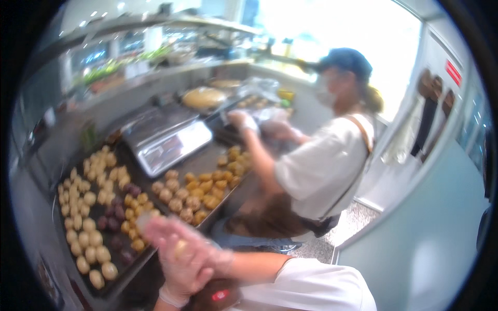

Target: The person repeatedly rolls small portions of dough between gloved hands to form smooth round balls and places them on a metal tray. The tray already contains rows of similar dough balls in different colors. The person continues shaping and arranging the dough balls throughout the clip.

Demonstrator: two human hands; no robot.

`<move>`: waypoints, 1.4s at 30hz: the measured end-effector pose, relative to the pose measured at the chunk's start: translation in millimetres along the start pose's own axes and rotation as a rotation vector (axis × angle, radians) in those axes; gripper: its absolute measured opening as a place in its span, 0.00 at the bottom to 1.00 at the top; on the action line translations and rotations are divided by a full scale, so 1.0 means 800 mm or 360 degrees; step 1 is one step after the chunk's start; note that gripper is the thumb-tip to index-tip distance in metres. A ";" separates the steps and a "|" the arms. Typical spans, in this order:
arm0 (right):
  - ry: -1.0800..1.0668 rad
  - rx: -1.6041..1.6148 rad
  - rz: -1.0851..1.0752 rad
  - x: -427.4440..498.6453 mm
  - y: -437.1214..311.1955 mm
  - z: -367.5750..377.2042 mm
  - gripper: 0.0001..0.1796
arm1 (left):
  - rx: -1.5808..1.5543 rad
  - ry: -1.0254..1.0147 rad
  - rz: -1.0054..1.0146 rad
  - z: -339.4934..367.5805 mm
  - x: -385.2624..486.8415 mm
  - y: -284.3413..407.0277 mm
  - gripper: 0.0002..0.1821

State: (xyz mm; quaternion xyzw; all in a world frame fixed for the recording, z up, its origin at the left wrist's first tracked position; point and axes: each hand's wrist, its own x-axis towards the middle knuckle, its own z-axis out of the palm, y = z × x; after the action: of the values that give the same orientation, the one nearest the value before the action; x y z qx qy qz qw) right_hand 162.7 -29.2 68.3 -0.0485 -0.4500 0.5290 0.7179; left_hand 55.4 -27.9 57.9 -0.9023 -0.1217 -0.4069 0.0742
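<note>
Both my hands wear clear plastic gloves and meet above the front edge of a dark tray (128,272). My left hand (181,268) is curled, with a small pale yellow piece (181,248) showing at its palm. My right hand (208,252), reaching in from the right, overlaps it; blur hides its fingers and what it may hold. Beyond them, the tray bears rows of cream-coloured balls (89,241), dark purple balls (113,221) and small golden balls (136,206), which look like dough or filling. Speckled brown balls (183,198) and yellow-brown lumps (218,186) lie farther right.
A metal digital scale (175,147) stands behind the balls. A co-worker (323,155) in cap, mask and gloves works close on the right, hands over the far trays. A wrapped yellowish mass (204,98) lies at the back. A shelf (140,23) and a partition (412,233) bound the area.
</note>
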 end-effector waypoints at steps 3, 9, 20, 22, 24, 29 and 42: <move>0.0311 0.0583 0.0790 -0.006 -0.010 0.000 0.34 | -0.0368 0.0503 -0.0506 -0.002 0.045 -0.049 0.33; 0.0337 0.0066 0.0372 0.031 -0.090 -0.027 0.38 | -0.0347 0.0077 -0.0114 0.014 0.068 -0.010 0.33; 0.1005 0.0427 0.0464 -0.018 -0.080 0.023 0.28 | -0.0126 0.0116 -0.0133 0.016 0.082 0.022 0.25; 0.1722 0.1198 0.0253 -0.018 -0.082 0.075 0.26 | -0.0111 0.0043 -0.0144 0.017 0.071 0.028 0.22; 0.1734 0.1238 0.0416 -0.027 -0.071 0.080 0.26 | 0.0065 -0.0018 -0.0353 -0.002 0.053 0.021 0.22; 0.0500 0.0573 0.1149 -0.034 -0.020 0.011 0.27 | -0.0202 -0.0044 -0.0838 -0.028 0.010 0.003 0.29; 0.0498 -0.0558 0.0798 0.119 -0.115 -0.089 0.25 | -0.1153 0.0851 -0.1762 -0.094 -0.051 -0.037 0.22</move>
State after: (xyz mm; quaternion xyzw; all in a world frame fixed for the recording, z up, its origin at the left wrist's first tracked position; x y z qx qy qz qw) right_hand 281.9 36.1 132.9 -0.3608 -0.3926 0.5897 0.6066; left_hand -33.2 -23.9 77.7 -0.5453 -0.3968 -0.6069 -0.4205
